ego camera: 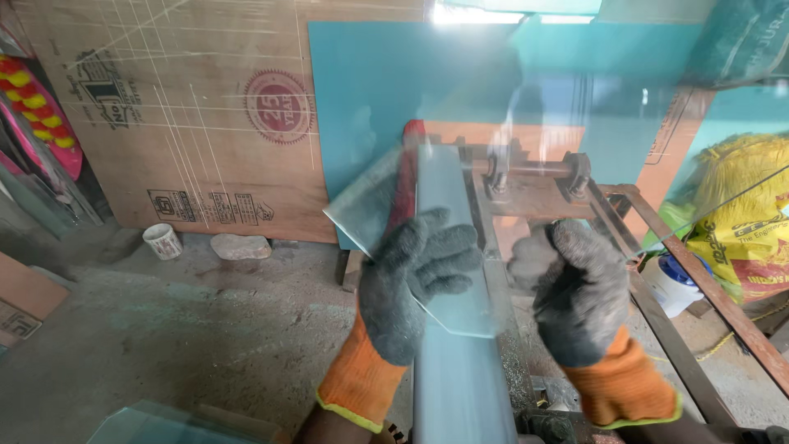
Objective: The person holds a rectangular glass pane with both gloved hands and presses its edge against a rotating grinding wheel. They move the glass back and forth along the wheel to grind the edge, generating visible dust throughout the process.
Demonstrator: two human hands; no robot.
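A small glass pane (386,215) is gripped by the left hand (411,284), gloved in grey with an orange cuff; the fingers (444,247) are curled shut over the pane's lower edge, and the pane is tilted up toward eleven o'clock from the palm. A much larger glass sheet (625,107) is held up at one o'clock; the right hand (579,288), gloved the same way, is seen through or against it, fingers bent, though whether an edge is actually clasped cannot be told. Below both hands, at six o'clock, a grey metal beam (460,386) is laid along a rusty steel frame (657,247). A plywood board (189,123) is propped at ten o'clock, a white cup (162,241) on the floor beneath it.
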